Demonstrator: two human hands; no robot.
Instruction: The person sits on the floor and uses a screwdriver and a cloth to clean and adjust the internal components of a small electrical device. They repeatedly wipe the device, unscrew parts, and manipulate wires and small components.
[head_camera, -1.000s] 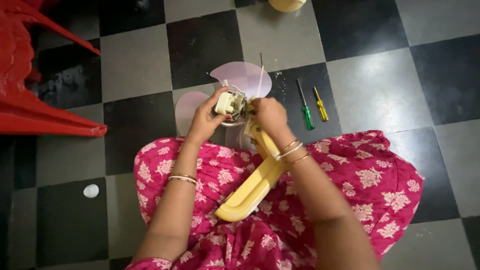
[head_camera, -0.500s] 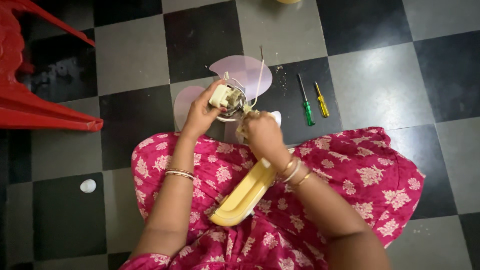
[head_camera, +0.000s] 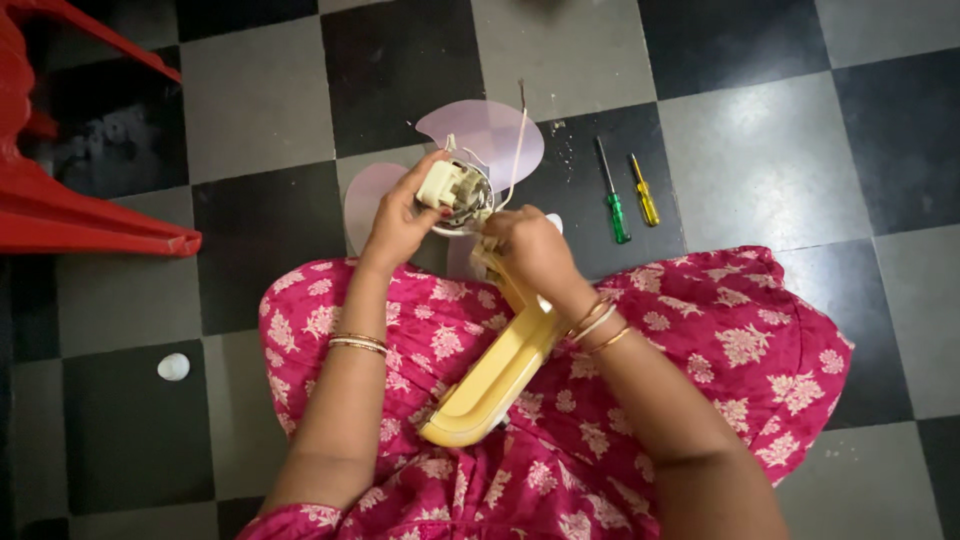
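A small fan rests across my lap, its yellow stand (head_camera: 492, 380) pointing toward me. My left hand (head_camera: 400, 218) grips the exposed cream motor block (head_camera: 452, 188) at the top of the stand. My right hand (head_camera: 532, 252) is closed around the neck of the stand just below the motor. Pale pink fan blades (head_camera: 488, 138) stick out behind the motor, over the floor. A thin wire runs up from the motor past the blades.
Two screwdrivers lie on the checkered floor to the right, one with a green handle (head_camera: 612, 196), one yellow (head_camera: 645, 192). A red plastic chair (head_camera: 60, 190) stands at the left. A small white object (head_camera: 173, 367) lies on a black tile at lower left.
My view has shifted slightly. Both hands stay on the fan; the right hand has slid a little lower on the neck and the motor has turned slightly in my left hand.
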